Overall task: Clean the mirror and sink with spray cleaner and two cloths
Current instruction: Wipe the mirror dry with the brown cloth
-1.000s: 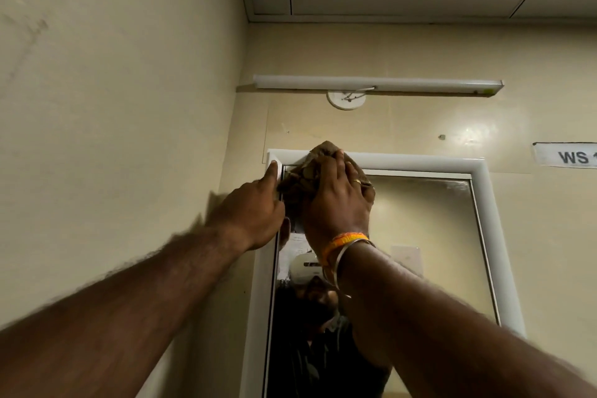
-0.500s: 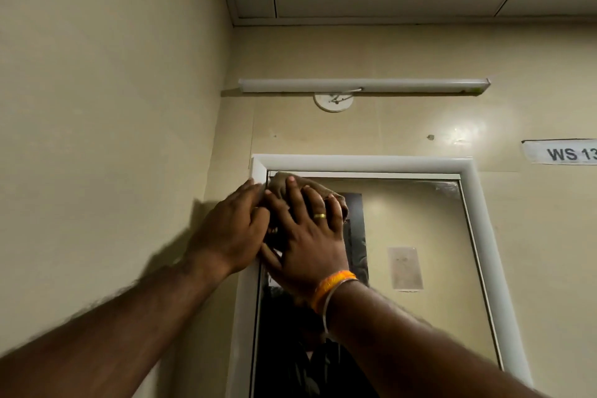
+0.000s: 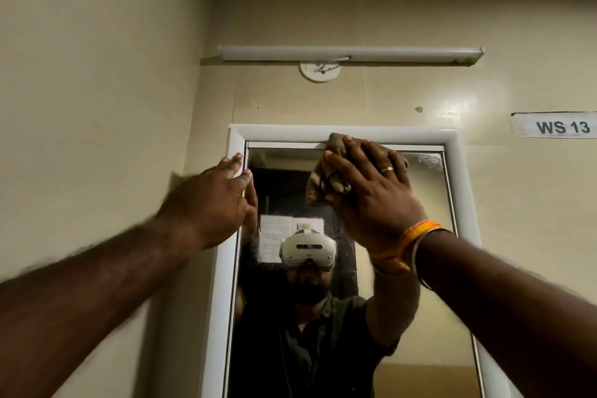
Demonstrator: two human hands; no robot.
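Observation:
The mirror (image 3: 426,268) hangs on the wall in a white frame (image 3: 342,133). My right hand (image 3: 371,191) presses a brown cloth (image 3: 326,178) flat against the glass just under the frame's top bar, right of the upper left corner. Fingers of that hand are spread over the cloth, and part of it hangs out to the left. My left hand (image 3: 213,203) rests open on the frame's left side near the top corner, holding nothing. The sink, the spray cleaner and a second cloth are out of view.
A side wall (image 3: 97,139) stands close on the left. Above the mirror are a tube light (image 3: 349,53) and a round white fitting (image 3: 319,71). A label reading WS 13 (image 3: 554,126) is stuck on the wall at the right.
My right hand has slid the cloth to the right along the top of the glass, away from the upper left corner. My left hand has parted from it and stayed on the frame.

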